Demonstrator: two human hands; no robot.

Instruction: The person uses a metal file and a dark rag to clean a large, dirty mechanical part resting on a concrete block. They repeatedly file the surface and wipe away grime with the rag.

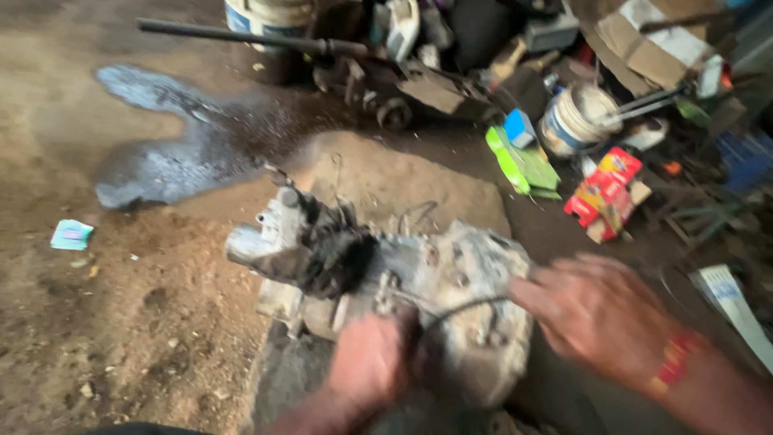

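Grey-metal gearbox casing (419, 282), greasy and dusty, lies on its side on the dirt floor (121, 322), centre of frame, resting on a flat slab (386, 173). Black oily linkage part (334, 254) sticks out at its left end, next to a pale metal housing (270, 234). Thin black cable (463, 306) curves across the casing top.

Left hand (372, 358) near centre, knuckles up, fingers curled closed against the near side of the casing; blurred, so cannot tell exactly what it grips. Right hand (592, 310) at right, fingers spread and open, fingertips touching the right end of the casing; motion blur. Red and yellow thread band (675, 362) on the right wrist.

Dark wet oil patch (185, 137) on floor, far left. Small teal packet (72, 234) on floor at left, well apart from the casing. Long dark rod (241, 36) lies across the far side. White bucket (266, 16) far centre, another white bucket (576, 117) far right. Green plastic piece (523, 165) and blue box (519, 127) beside it. Red carton (604, 189) right of those. Cardboard (652, 40) at far right corner, clutter of parts around it.
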